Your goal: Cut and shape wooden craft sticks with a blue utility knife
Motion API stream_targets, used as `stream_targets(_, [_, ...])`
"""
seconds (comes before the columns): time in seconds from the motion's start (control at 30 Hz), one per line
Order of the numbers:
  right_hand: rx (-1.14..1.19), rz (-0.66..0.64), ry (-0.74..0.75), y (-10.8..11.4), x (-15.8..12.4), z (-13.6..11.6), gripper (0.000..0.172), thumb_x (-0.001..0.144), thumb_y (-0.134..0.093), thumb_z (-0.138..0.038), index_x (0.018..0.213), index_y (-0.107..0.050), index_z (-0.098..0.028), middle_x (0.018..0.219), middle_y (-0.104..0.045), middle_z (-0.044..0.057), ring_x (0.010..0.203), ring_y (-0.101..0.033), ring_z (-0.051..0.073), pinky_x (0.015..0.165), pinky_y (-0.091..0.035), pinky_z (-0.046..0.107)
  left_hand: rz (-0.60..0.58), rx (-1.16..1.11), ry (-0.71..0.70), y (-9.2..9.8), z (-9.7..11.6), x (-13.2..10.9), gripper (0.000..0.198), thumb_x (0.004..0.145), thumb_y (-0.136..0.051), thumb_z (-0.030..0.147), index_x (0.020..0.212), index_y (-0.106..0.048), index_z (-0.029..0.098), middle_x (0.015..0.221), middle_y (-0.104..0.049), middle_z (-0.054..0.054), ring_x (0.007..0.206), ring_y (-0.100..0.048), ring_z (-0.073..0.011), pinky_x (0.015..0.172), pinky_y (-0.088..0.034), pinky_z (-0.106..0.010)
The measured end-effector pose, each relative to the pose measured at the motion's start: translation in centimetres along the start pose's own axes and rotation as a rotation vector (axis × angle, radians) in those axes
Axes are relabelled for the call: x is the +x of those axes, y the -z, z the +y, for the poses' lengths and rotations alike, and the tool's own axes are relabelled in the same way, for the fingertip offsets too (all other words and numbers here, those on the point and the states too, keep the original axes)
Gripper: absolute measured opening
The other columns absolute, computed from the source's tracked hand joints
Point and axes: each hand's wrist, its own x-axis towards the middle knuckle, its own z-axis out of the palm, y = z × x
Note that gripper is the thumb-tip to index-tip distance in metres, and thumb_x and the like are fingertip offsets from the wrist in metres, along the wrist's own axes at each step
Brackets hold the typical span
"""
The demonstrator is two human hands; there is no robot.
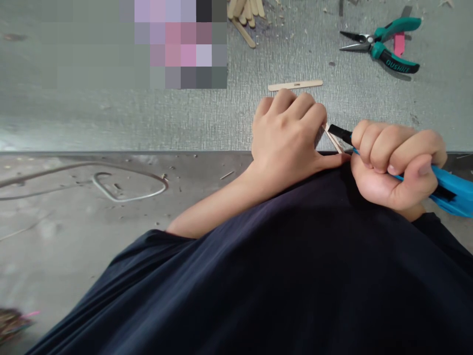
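Observation:
My left hand (pixel 286 125) is closed at the table's front edge, with a pale wooden craft stick (pixel 334 139) pinned between its thumb and curled fingers. Most of that stick is hidden under the hand. In a fist, my right hand (pixel 397 160) grips a blue utility knife (pixel 453 190), whose dark blade points left, close to the stick. Whether blade and stick touch, I cannot tell. Just beyond my left knuckles lies another craft stick (pixel 295 85) with a small slot cut in its middle.
Green-and-black long-nose pliers (pixel 371 42) lie open at the back right, over a small pink piece (pixel 399 44). A pile of craft sticks (pixel 246 15) and shavings sits at the back. Below the table edge, a bent metal rod (pixel 129 199) shows near the littered floor.

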Motion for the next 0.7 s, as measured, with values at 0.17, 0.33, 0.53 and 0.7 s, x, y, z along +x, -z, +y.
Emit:
stream_targets(0.17, [0.164,-0.082,0.169,-0.6,0.5,0.6,0.05,0.103,-0.063,-0.035,0.068,-0.029,-0.025,0.047,-0.023,-0.01,0.033,-0.013,0.008,0.039,-0.015,0.033,0.023,-0.002,-0.029,-0.1,0.1,-0.1,0.068,0.084,-0.074,0.091,0.101,-0.068,0.026,0.111,-0.074,-0.013,0.116,-0.063,-0.0419,0.1,-0.043,-0.058])
stream_targets(0.33, [0.107,-0.151,0.068,0.3,0.4,0.3,0.046,0.104,-0.066,-0.034,0.071,-0.035,-0.027,0.048,-0.029,-0.01,0.036,-0.018,0.011,0.043,-0.025,0.037,0.058,0.004,-0.054,-0.7,0.0,-0.5,0.067,0.09,-0.064,0.093,0.104,-0.07,0.028,0.118,-0.074,-0.013,0.12,-0.064,-0.0445,0.098,-0.044,-0.06])
stream_targets(0.53, [0.114,-0.098,0.079,0.3,-0.4,0.3,0.045,0.105,-0.068,-0.034,0.072,-0.037,-0.028,0.05,-0.029,-0.01,0.038,-0.019,0.012,0.046,-0.028,0.039,0.09,0.022,-0.076,-0.9,-0.2,-0.7,0.059,0.096,-0.063,0.086,0.104,-0.072,0.028,0.116,-0.075,-0.013,0.115,-0.065,-0.0421,0.094,-0.046,-0.06])
stream_targets(0.7, [0.069,-0.044,0.134,-0.6,-0.5,0.1,0.051,0.106,-0.066,-0.034,0.07,-0.031,-0.026,0.049,-0.023,-0.01,0.036,-0.012,0.01,0.042,-0.02,0.038,0.099,0.069,-0.075,-0.6,0.0,-0.6,0.052,0.094,-0.071,0.08,0.099,-0.07,0.029,0.113,-0.077,-0.012,0.111,-0.065,-0.0403,0.091,-0.045,-0.059])
